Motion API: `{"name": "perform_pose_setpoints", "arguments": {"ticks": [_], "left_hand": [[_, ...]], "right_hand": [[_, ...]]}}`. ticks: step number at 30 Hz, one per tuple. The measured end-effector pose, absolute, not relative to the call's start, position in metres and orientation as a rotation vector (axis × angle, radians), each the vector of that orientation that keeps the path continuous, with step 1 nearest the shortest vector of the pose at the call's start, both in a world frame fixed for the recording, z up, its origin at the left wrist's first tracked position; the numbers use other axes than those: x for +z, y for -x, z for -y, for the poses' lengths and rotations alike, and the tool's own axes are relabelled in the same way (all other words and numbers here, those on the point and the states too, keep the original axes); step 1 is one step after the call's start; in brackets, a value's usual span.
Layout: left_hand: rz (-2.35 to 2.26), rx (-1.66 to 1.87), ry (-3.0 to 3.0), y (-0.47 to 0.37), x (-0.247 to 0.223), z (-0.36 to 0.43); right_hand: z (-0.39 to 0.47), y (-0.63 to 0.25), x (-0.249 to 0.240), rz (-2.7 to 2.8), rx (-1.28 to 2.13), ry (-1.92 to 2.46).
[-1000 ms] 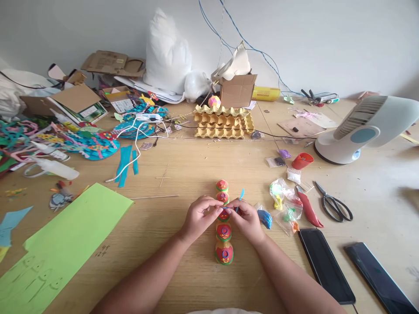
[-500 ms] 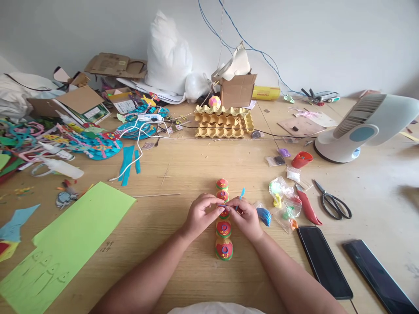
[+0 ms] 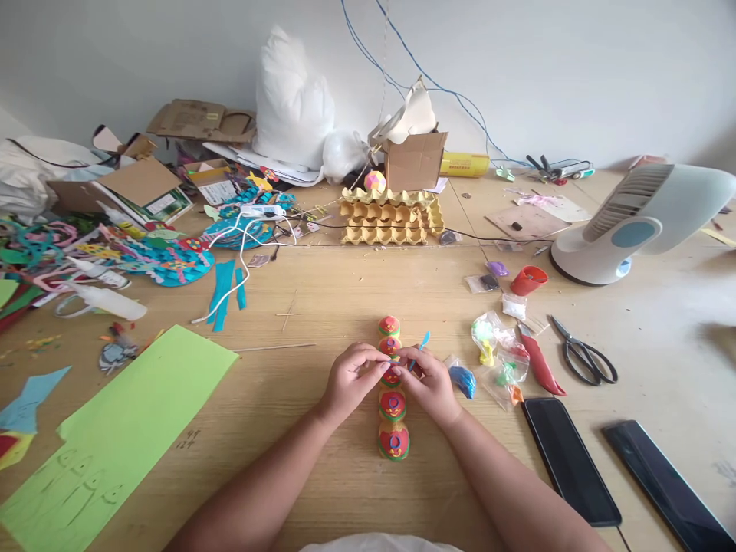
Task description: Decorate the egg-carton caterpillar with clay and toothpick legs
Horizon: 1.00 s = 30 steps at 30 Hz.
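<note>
My left hand and my right hand meet over a row of red domed cups. Between their fingertips they pinch a thin dark-blue strip, apparently modelling clay. A light-blue plastic modelling tool pokes up from among my right fingers. The row of domes runs straight away from me, each red with a green rim; the nearer ones bear blue rings and yellow bits. My fingers partly hide the middle domes. Just right of my right hand lies a bag of blue clay.
On the right are clay bags, a red cup, a red-handled knife, scissors, a phone and a white fan. Green paper lies left. Egg cartons stand at the back.
The fingertips have drawn slightly apart, and more of the blue strip shows between them. The camera view has shifted a little; the domes stay in place.
</note>
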State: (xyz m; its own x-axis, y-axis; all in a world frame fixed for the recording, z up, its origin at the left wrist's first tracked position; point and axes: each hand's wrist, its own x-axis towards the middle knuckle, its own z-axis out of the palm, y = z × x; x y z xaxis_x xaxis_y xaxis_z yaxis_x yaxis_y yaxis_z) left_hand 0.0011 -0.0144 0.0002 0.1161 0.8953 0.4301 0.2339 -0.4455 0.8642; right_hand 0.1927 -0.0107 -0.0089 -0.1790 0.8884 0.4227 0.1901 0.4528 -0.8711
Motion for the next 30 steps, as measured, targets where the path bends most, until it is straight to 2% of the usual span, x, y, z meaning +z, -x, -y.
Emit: {"name": "perform_pose_setpoints", "arguments": {"ticks": [30], "left_hand": [[-1.129, 1.331, -1.807, -0.0007, 0.0017, 0.0131]], "right_hand": [[0.0101, -0.1924, -0.0088, 1.596, 0.922, 0.945]]}}
